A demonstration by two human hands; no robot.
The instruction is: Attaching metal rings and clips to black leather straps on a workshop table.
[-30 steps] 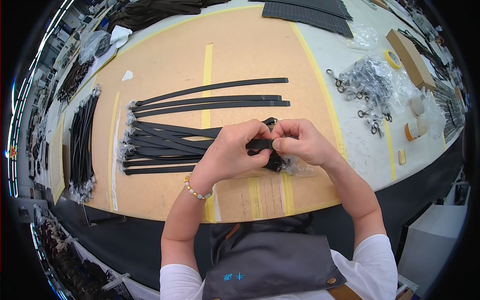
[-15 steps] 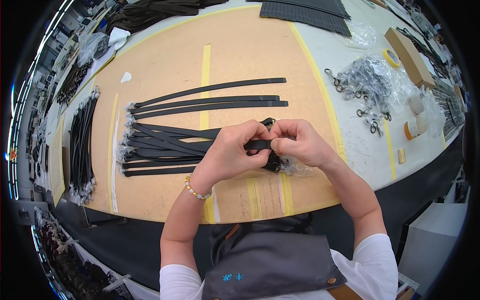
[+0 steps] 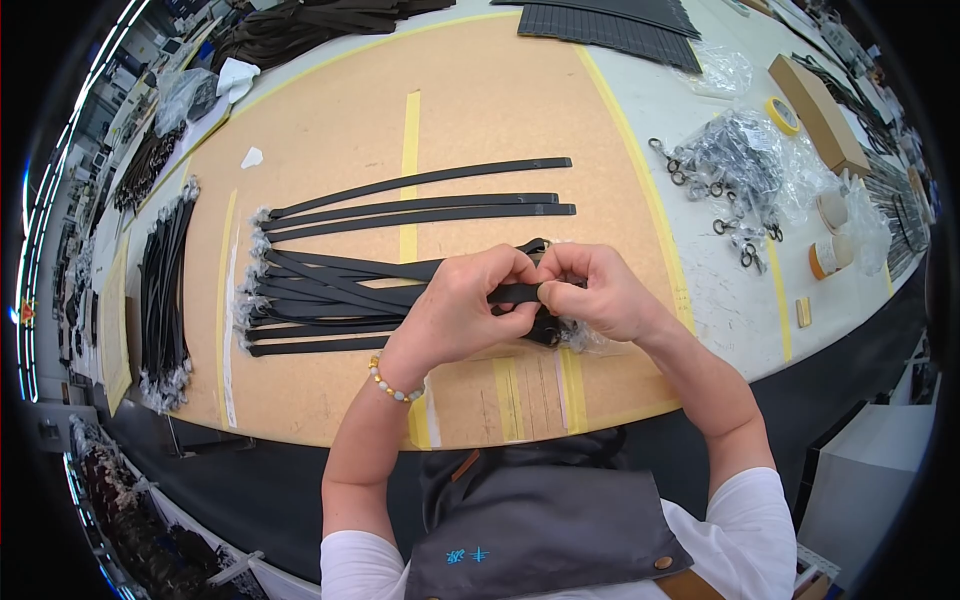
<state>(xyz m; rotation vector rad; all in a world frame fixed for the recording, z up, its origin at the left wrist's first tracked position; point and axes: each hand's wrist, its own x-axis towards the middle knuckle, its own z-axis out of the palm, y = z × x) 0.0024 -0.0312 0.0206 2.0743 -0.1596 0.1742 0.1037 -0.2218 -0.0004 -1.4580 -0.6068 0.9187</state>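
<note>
Both hands meet over a bunch of black straps that lie on the tan board. My left hand (image 3: 465, 300) is closed, thumb and fingers gripping a flat black strap (image 3: 516, 293) near its right end. Pressed against that same end, my right hand (image 3: 595, 293) pinches it between thumb and forefinger. The very tip is hidden by the fingers. Below the hands, more strap ends and some clear plastic wrap (image 3: 590, 336) show in part. Leftward runs the bunch of straps (image 3: 330, 290), their left ends wrapped in clear plastic. Farther off, separate straps (image 3: 430, 178) lie side by side.
Another bundle of black straps (image 3: 166, 290) lies at the left. On the right are a plastic bag of metal clasps (image 3: 740, 150), loose clasps (image 3: 748, 255), a yellow tape roll (image 3: 783, 116), a cardboard box (image 3: 820, 115) and another tape roll (image 3: 828, 258). Dark strips (image 3: 610, 35) lie at the back.
Almost nothing differs. Both hands keep their pinch on the strap end, with only a slight shift of the right fingers.
</note>
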